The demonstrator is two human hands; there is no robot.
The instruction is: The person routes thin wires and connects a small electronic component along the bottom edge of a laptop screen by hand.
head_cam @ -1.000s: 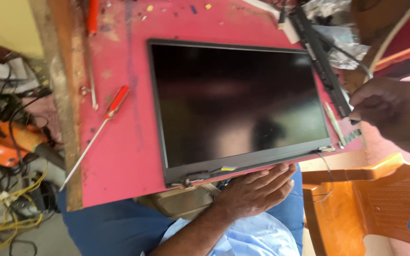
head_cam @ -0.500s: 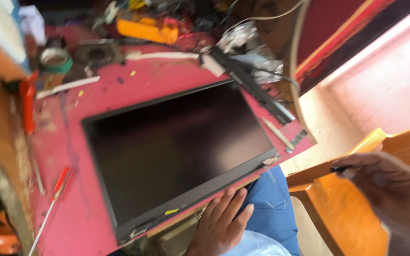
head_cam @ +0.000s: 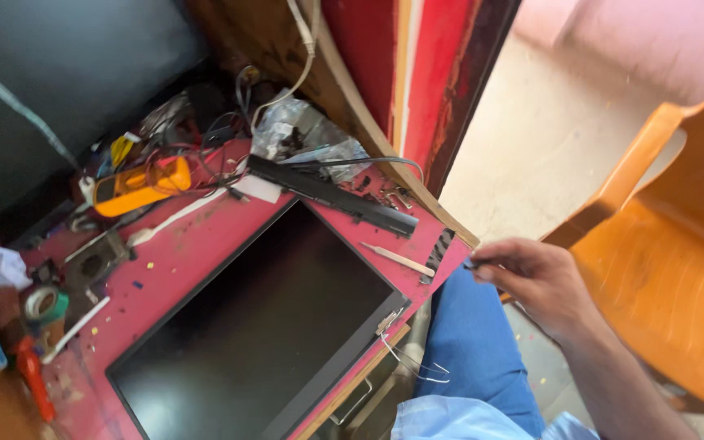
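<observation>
Head view: right hand [head_cam: 541, 281] is off the table edge, above the blue-trousered knee [head_cam: 478, 342], fingers pinched together on a small dark part [head_cam: 473, 263] held at the fingertips. Too small to tell what the part is. Left hand is out of frame.

Just left of the pinch, at the table's right corner: a dark perforated strip [head_cam: 437, 251] lying along the edge, and a pale spudger [head_cam: 398, 259] beside it, flat on the red table [head_cam: 189, 244]. Hand is near both, touching neither.

Next in: screen panel [head_cam: 258, 334], black face up, flat on the table and filling most of its near half. Its right corner has a thin wire loop [head_cam: 417, 367] hanging off over the table edge.

Behind the panel: long black bar [head_cam: 332, 194] lying diagonally, close to the panel's top corner, with a crumpled clear bag [head_cam: 299, 134] and tangled cables past it against the wall.

Far left side: yellow-orange meter [head_cam: 140, 186] with leads, a white stick [head_cam: 174, 220] beside it, a tape roll [head_cam: 45, 303], and a red-handled screwdriver [head_cam: 34, 383] at the left edge.

Right of the hand: orange plastic chair [head_cam: 678, 244], well apart from the table, on the pale floor.
</observation>
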